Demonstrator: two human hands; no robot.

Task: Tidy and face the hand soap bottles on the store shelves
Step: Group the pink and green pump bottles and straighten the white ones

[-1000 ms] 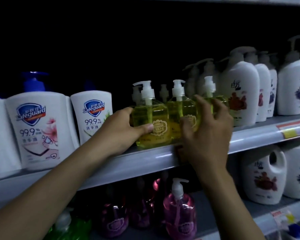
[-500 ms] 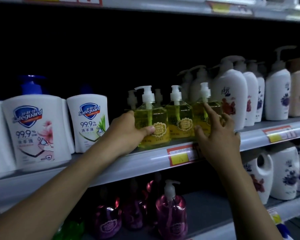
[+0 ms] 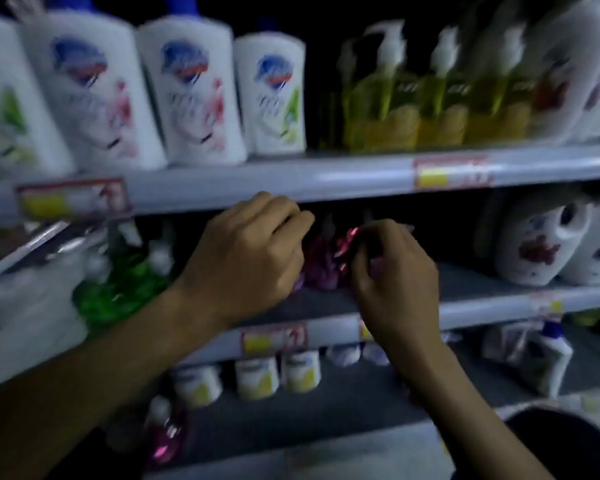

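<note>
Left hand [image 3: 246,258]: fingers curled against the left side of the pink soap bottles [image 3: 321,268] — we cannot tell whether it grips them.
Right hand [image 3: 395,282]: fingers and thumb curled round the bottles' right side.
Location: middle shelf [image 3: 471,296], bottles between both hands.
Yellow soap bottles [image 3: 395,112]: upper shelf [image 3: 326,178] — well apart from the hands.
Clarity: we find everything blurred.
</note>
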